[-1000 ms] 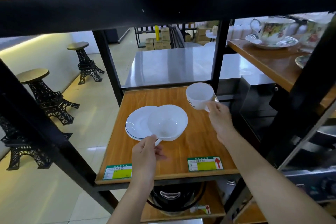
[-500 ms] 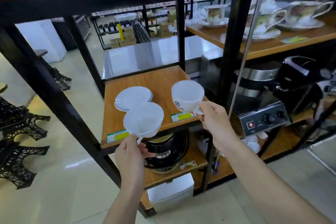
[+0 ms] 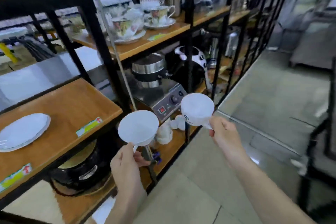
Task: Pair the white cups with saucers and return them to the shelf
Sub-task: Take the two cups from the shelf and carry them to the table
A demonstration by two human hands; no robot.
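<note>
Cups clear of the shelf edge

Hands are holding one white cup each by its handle, out in the aisle. The left hand [image 3: 127, 165] is pinching the left cup [image 3: 138, 128] with its fingers just past the front corner of the wooden shelf [image 3: 72, 107]. The right hand [image 3: 224, 133] is pinching the right cup [image 3: 197, 110] over open floor [image 3: 200, 187]. The saucers [image 3: 23, 132] are sitting stacked on the shelf, well apart from both cups, with bare board lying toward the front edge.
</note>
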